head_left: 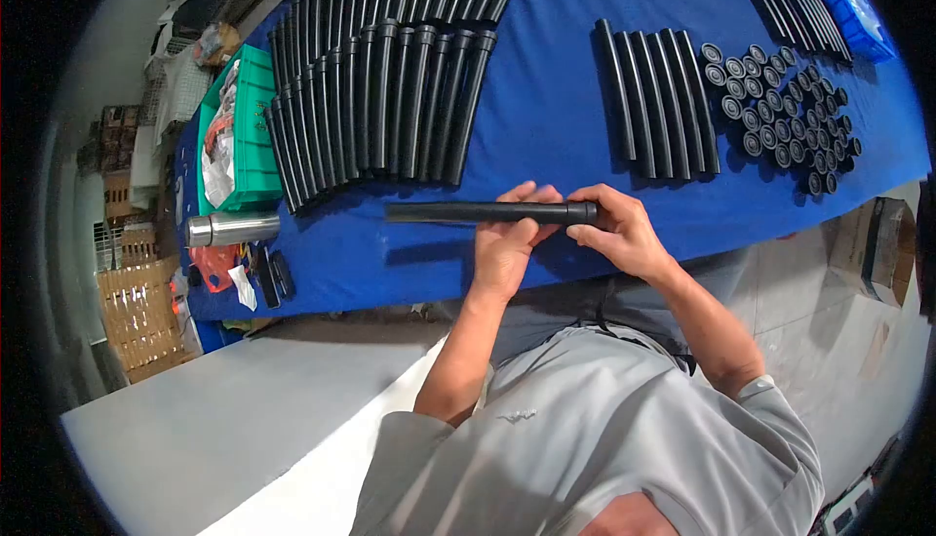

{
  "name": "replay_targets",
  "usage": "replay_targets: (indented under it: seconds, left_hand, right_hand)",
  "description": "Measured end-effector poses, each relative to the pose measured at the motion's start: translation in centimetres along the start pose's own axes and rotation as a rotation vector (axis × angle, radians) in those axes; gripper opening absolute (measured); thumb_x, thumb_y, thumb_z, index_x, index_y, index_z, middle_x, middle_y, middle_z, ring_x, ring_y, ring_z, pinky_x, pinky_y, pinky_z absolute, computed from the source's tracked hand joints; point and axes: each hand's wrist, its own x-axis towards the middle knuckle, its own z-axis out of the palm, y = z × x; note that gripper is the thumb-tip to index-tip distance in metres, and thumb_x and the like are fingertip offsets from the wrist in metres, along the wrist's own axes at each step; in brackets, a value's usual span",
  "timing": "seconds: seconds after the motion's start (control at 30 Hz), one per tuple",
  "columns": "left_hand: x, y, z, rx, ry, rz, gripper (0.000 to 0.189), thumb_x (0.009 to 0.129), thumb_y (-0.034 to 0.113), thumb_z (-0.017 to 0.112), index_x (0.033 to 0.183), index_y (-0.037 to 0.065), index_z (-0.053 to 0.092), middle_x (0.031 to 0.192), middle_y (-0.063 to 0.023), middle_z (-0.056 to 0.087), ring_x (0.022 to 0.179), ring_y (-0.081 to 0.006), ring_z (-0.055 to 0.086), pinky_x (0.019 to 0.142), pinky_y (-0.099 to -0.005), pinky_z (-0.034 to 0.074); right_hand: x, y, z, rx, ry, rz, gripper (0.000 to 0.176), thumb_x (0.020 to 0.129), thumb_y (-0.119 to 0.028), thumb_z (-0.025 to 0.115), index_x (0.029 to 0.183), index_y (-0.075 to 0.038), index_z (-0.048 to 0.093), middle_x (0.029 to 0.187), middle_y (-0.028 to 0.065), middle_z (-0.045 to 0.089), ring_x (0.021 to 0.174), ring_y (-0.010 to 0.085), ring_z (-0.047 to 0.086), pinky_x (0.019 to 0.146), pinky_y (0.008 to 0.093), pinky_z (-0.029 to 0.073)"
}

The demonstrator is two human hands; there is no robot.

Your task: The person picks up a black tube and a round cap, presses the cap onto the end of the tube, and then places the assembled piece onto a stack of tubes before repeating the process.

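A black tube [439, 211] lies level across both hands, above the front part of the blue cloth. My left hand [504, 248] is closed around it near the middle, thumb on the near side and fingertips showing beyond. At the tube's right end sits a wider black end cap [582, 212], which my right hand [626, 232] grips between thumb and fingers. Part of the cap is hidden by those fingers. The tube's free left end looks slightly blurred.
Capped black tubes [419, 97] lie in two rows at the left. Several plain tubes [655, 97] and many loose round caps [770, 112] are at the right. A green bin [255, 136], steel flask [234, 229] and blue crate [863, 9] stand on the blue-covered table [546, 78].
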Motion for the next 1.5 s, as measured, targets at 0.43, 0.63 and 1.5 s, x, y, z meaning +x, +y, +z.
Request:
replay_targets:
  seconds: [0.43, 0.63, 1.5]
  left_hand:
    - [-1.5, -1.9, -1.2, -0.267, -0.071, 0.068, 0.028, 0.1, 0.009, 0.066, 0.127, 0.013, 0.06, 0.132, -0.02, 0.066, 0.131, -0.0383, 0.06, 0.104, -0.0535, 0.058]
    - [-1.7, -2.2, -1.0, -0.249, -0.058, 0.08, 0.027, 0.101, 0.009, 0.066, 0.127, 0.012, 0.06, 0.13, -0.0192, 0.067, 0.13, -0.0379, 0.061, 0.103, -0.0531, 0.059]
    - [0.3, -0.7, -2.6, -0.331, -0.24, -0.008, 0.03, 0.095, -0.001, 0.068, 0.124, 0.007, 0.063, 0.134, -0.0233, 0.065, 0.136, -0.0411, 0.056, 0.107, -0.0577, 0.055]
  right_hand:
    - [-1.8, -0.8, 0.1, -0.087, 0.092, -0.016, 0.034, 0.088, -0.01, 0.081, 0.117, -0.001, 0.066, 0.086, 0.0081, 0.066, 0.072, 0.0136, 0.065, 0.063, 0.0287, 0.051]
    - [-2.0, -0.5, 0.2, -0.154, 0.108, -0.041, 0.037, 0.086, -0.015, 0.083, 0.116, -0.001, 0.067, 0.089, 0.0115, 0.066, 0.075, 0.0198, 0.063, 0.064, 0.0335, 0.049]
    - [-1.0, -2.0, -0.5, -0.008, 0.01, 0.118, 0.032, 0.09, -0.012, 0.08, 0.116, 0.0, 0.066, 0.083, 0.002, 0.067, 0.073, 0.0089, 0.063, 0.062, 0.0274, 0.051]
